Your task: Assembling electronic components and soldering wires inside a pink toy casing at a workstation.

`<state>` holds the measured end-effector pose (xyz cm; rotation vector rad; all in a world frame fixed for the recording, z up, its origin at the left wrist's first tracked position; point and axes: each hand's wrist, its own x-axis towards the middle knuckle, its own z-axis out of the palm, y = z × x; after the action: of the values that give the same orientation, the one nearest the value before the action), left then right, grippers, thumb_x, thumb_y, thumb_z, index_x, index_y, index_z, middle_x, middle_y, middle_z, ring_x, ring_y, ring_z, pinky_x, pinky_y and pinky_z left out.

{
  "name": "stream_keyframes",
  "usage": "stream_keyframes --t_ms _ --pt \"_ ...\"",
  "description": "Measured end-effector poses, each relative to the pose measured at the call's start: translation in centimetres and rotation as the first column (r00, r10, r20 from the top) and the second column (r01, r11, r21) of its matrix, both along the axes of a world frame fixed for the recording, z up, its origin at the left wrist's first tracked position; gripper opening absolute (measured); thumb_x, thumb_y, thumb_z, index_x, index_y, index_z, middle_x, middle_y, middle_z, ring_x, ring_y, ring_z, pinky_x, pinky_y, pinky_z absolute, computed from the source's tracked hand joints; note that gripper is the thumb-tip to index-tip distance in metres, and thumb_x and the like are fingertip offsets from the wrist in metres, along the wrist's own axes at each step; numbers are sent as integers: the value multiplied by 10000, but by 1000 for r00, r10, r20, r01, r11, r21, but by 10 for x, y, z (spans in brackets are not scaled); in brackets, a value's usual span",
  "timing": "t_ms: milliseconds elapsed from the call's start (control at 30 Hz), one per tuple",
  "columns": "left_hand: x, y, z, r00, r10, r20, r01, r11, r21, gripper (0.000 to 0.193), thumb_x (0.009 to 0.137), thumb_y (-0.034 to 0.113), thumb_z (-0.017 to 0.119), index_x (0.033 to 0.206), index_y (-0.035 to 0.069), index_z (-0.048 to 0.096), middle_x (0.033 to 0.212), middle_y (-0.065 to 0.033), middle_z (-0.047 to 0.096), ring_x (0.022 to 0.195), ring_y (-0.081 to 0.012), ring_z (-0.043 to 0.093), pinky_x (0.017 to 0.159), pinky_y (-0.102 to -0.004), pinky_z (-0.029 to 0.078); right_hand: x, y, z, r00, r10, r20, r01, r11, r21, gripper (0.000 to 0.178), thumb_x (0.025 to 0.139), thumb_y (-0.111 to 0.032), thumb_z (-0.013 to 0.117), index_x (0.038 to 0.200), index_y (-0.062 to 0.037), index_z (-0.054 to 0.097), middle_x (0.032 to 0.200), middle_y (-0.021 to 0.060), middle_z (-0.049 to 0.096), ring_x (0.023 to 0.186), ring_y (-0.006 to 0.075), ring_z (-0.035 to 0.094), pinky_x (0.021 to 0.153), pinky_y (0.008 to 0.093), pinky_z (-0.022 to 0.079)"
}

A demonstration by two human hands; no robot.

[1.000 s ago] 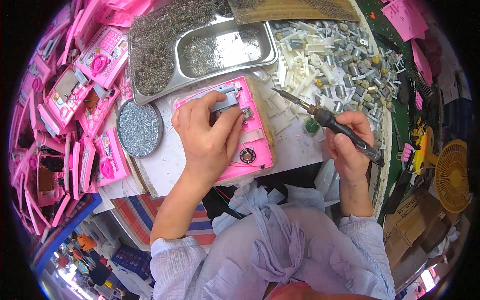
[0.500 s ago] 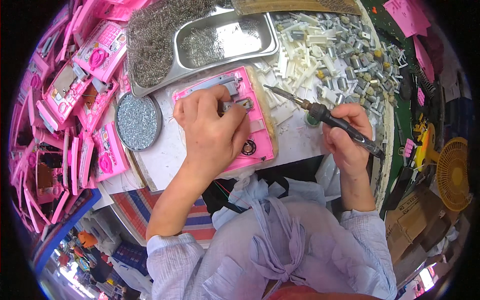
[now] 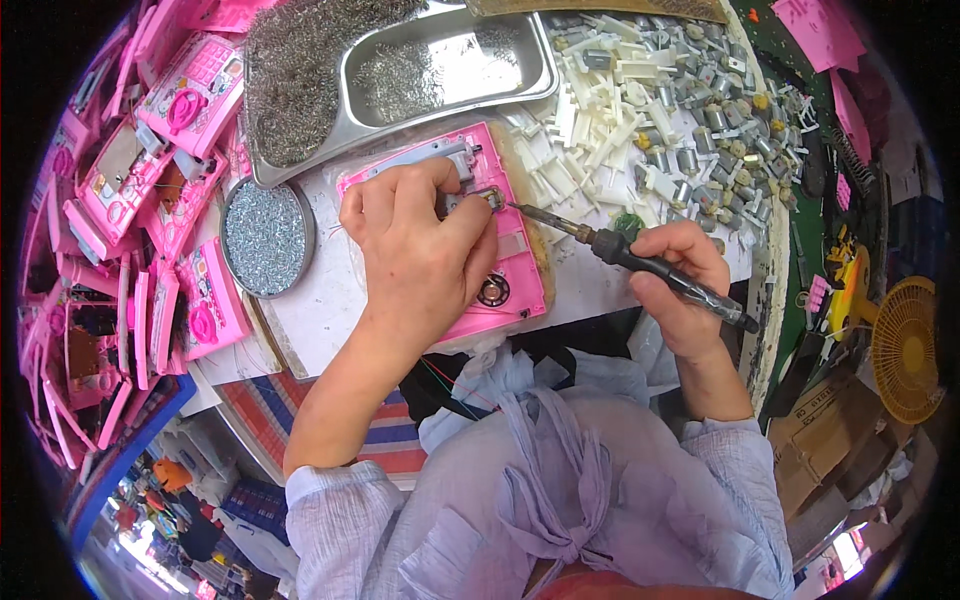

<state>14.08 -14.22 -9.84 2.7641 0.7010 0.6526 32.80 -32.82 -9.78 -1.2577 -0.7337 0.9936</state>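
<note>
A pink plastic toy casing (image 3: 510, 280) lies open on the white work surface in front of me. My left hand (image 3: 415, 250) rests on it, fingers pinching a small grey motor part (image 3: 470, 200) near its top edge. My right hand (image 3: 680, 280) grips a black-handled soldering iron (image 3: 640, 262). Its metal tip points left and touches the casing right beside the small part. A round black speaker (image 3: 492, 291) shows in the casing below my left hand.
A steel tray (image 3: 450, 70) of small metal bits and a heap of springs (image 3: 290, 90) lie behind. A round tin of screws (image 3: 265, 237) sits left, pink casings (image 3: 150, 200) stacked beyond it. White plastic pieces and small motors (image 3: 650, 120) cover the right; a yellow fan (image 3: 915, 350) stands far right.
The soldering iron tip has moved left and down onto the casing beside the part my left hand holds. My left hand stays on the casing.
</note>
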Motion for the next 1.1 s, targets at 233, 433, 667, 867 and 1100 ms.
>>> stream_keyframes --t_ms 233,433,667,867,1100 --pt "-1 1 -2 1000 -3 13 3 1000 6 131 728 192 765 791 140 663 1047 -27 565 1012 -266 508 898 -457 295 -2 2 -1 1000 0 28 0 1000 -18 294 856 -31 751 1111 8 611 977 41 634 836 66 560 745 208 436" --pt "-2 1 -3 1000 -4 -1 4 1000 2 148 718 200 770 807 149 664 1052 -26 558 1024 -269 508 910 -464 294 -4 4 -1 1000 10 0 -10 999 -32 293 868 -24 738 1126 8 603 971 37 628 836 65 555 749 211 435" --pt "-2 1 -2 1000 -12 -3 12 1000 1 158 709 202 773 817 157 667 1055 -25 555 1037 -268 504 913 -470 292 -9 8 1 999 -21 48 21 1000 14 298 867 -12 742 1129 10 601 947 31 624 807 62 553 722 211 433" --pt "-2 -1 2 999 -2 -40 1 1000 -19 150 753 215 776 862 144 702 1046 -53 560 1063 -285 503 974 -479 294 -1 6 -2 928 58 368 -76 996 35 284 806 11 767 1059 -7 641 822 35 609 671 108 548 601 248 423" --pt "-1 -2 2 999 10 -40 -10 1000 -10 137 747 202 772 849 139 707 1036 -52 556 1054 -282 503 976 -478 290 10 8 -11 834 23 551 -142 974 174 299 745 14 786 1014 -24 660 692 51 564 574 165 517 517 283 372"
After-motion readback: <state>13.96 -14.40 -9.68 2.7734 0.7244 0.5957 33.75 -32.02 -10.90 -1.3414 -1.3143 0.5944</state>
